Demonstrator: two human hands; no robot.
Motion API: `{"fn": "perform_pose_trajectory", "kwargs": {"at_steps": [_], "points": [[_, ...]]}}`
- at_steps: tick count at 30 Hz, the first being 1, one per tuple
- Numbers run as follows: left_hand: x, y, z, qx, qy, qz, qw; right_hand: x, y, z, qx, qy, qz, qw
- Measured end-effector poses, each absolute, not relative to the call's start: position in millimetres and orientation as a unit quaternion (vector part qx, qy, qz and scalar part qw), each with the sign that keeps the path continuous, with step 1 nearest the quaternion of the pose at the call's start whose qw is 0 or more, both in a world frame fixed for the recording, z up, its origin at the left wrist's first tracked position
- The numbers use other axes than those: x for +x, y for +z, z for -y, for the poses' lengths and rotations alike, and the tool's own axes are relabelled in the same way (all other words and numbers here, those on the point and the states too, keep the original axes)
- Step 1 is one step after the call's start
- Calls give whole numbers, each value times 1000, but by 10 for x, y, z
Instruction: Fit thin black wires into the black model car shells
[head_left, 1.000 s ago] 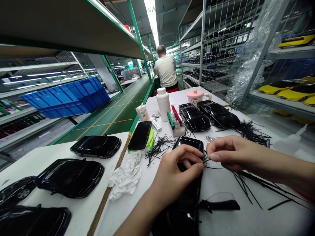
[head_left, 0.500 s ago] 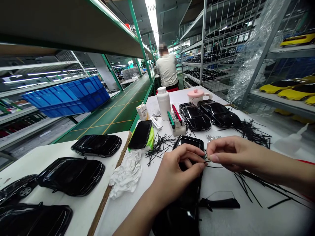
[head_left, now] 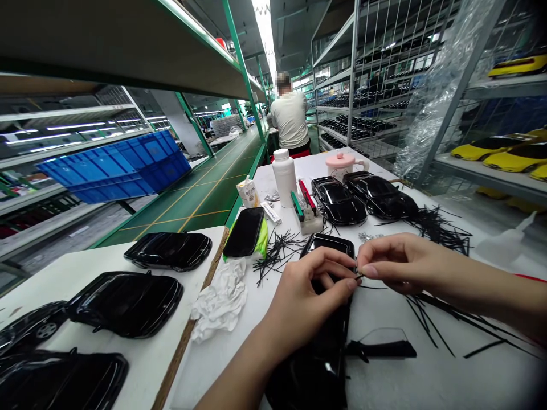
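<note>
Over a black model car (head_left: 314,364) on the white table, my left hand (head_left: 310,287) pinches a thin black strip (head_left: 359,277) between thumb and fingertips. Close against it, my right hand (head_left: 391,265) has its thumb and forefinger closed at the other end of the same short strip. The hands hide the middle of the car. Beside the car's right side lies a black model car door (head_left: 382,348) with a clear window frame. More thin black strips (head_left: 427,324) lie scattered under and beyond my right forearm.
Two black model cars (head_left: 339,200), a white bottle (head_left: 284,179), a pink-lidded mug (head_left: 341,165), a cutter holder (head_left: 308,222) and a phone (head_left: 244,232) stand ahead. Crumpled tissue (head_left: 220,299) and further black cars (head_left: 128,304) are at left. A co-worker (head_left: 290,119) sits beyond the table.
My right fingertips have moved slightly left and now meet the strip at my left fingertips. My left hand has barely moved. The view has shifted very slightly.
</note>
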State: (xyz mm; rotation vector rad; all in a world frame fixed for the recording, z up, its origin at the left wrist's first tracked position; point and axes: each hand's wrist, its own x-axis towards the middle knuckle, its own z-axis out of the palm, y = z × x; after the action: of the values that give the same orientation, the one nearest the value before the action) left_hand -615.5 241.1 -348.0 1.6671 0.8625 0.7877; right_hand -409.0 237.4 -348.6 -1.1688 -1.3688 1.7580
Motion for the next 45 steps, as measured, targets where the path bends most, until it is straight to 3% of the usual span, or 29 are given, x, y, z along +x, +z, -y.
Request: {"fn": "perform_pose_trajectory", "kwargs": {"at_steps": [11,20,26,33,41,45], "points": [[-6157,-3482,-2413,685,335,-375,526,-4085,-3549,-2337,-445,536,631,342],[-6162,-3498,-2402,714,349,-324,513,-4072,-3611,-2299,-426,356,760,339],[-6162,-3498,-2442,746,338,-336,465,-4055,-3507,-2223,-434,388,738,342],[-6190,-3546,-2504,836,238,-372,325,-4008,-3402,-2155,-450,454,693,334],[-6173,-3547,-2499,849,245,-349,312,-3983,-3409,-2146,-456,442,692,344],[-6153,-3568,-2505,837,240,-365,330,-3966,-3547,-2192,-442,363,747,338]]}}
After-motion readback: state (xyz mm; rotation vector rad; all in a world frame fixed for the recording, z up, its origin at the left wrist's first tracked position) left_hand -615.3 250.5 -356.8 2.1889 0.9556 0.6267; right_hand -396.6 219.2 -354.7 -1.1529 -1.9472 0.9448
